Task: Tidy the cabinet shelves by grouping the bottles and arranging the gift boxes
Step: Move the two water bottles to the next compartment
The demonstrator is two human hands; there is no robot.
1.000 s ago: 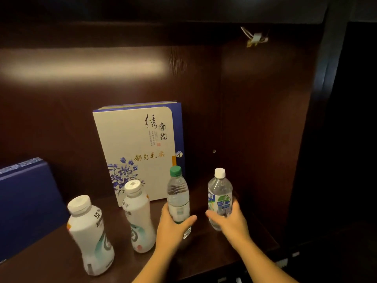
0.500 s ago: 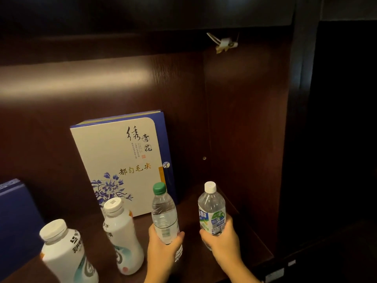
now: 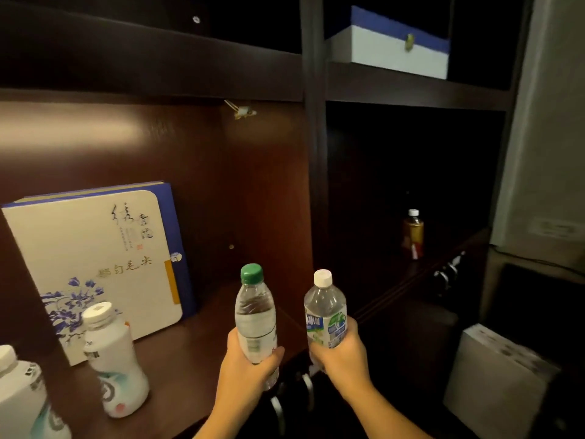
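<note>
Head view, only one. Dark wood cabinet, two bays split by a vertical divider [image 3: 311, 153].

Left hand [image 3: 250, 365]: fingers wrapped around the lower half of the green-capped bottle [image 3: 254, 312], thumb across the front of the label, remaining fingers behind and out of sight. Bottle upright, clear, held above the front edge of the left bay's shelf [image 3: 196, 375]; its base is hidden in the fist, so contact with the shelf cannot be told.

Right hand [image 3: 340, 356]: closed around the base of the white-capped bottle [image 3: 324, 312], with its green and white label showing just above the thumb. Bottle upright, held in front of the divider, near the green-capped one but apart from it.

Left bay: large gift box [image 3: 91, 258], cream face with blue flowers and blue spine, stands leaning against the back panel. In front of it a white drink bottle [image 3: 112, 362] stands on the shelf. A second white bottle [image 3: 22, 403] stands at the lower left corner, cut off by the frame.

Right bay: dim. A small amber bottle [image 3: 413, 231] with white cap stands far back on the shelf, well apart from both hands.

Upper right bay: white box with blue lid [image 3: 399, 55] and a small clasp, lying flat.

Lower right, outside the cabinet: a pale box [image 3: 493, 388], details blurred.
</note>
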